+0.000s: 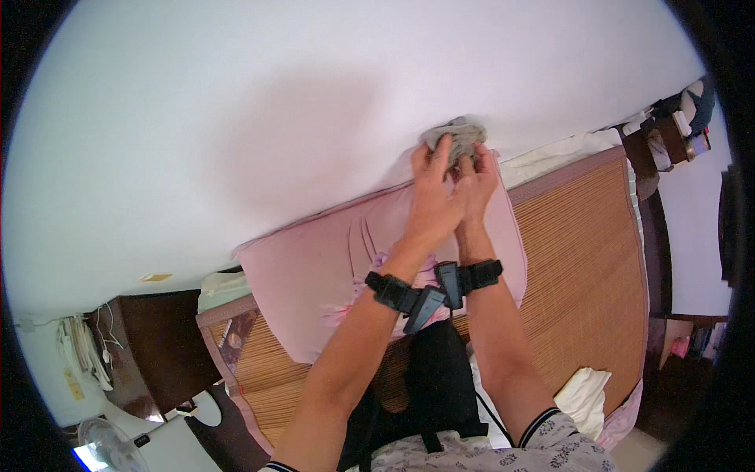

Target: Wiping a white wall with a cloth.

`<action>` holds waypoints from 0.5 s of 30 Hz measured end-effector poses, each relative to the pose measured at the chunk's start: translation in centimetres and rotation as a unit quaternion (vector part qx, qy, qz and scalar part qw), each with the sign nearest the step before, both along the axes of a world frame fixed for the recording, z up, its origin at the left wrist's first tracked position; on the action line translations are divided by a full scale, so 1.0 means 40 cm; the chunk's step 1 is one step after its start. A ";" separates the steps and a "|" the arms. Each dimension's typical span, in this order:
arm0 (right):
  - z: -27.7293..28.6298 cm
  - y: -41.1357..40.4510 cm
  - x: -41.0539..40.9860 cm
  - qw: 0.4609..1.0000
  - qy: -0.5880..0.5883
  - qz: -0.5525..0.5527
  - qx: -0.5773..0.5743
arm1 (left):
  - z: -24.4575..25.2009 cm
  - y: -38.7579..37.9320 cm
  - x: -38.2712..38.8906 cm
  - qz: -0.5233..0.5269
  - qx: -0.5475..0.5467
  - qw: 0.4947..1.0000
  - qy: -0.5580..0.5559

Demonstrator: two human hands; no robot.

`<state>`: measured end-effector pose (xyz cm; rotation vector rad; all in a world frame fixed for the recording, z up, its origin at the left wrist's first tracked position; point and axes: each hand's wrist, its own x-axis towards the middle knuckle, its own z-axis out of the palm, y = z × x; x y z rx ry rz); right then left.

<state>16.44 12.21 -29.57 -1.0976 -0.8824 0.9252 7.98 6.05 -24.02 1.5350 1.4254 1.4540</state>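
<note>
A crumpled grey-green cloth (457, 135) is bunched between my hands, close to the white wall. My left hand (433, 194) has its fingers around the near left side of the cloth. Against its right and lower side are the fingers of my right hand (476, 183). The hands meet at the palms and partly hide each other. Below them a large pink cushion (307, 248) leans along the wall, with a pink and purple pattern partly behind my forearms. A black strap with a grey device is on each wrist.
The cushion rests on a bamboo mat (578, 253) with a pinkish-brown border. A cream cloth (584, 395) lies on the mat at the lower right. A dark wooden cabinet (165, 348) stands at the left, near an electric fan (109, 442). The wall (177, 118) rises behind the cushion.
</note>
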 end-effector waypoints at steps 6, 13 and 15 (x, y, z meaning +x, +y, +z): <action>0.108 -0.194 -0.270 0.991 -0.016 0.131 -0.030 | 0.033 -0.191 -0.248 0.125 -0.053 0.991 -0.005; 0.112 -0.376 -0.617 0.973 -0.046 0.225 -0.014 | 0.026 -0.407 -0.583 0.227 -0.004 0.974 -0.026; 0.145 -0.434 -0.698 0.964 -0.012 0.262 0.034 | 0.033 -0.460 -0.671 0.265 0.006 0.962 -0.064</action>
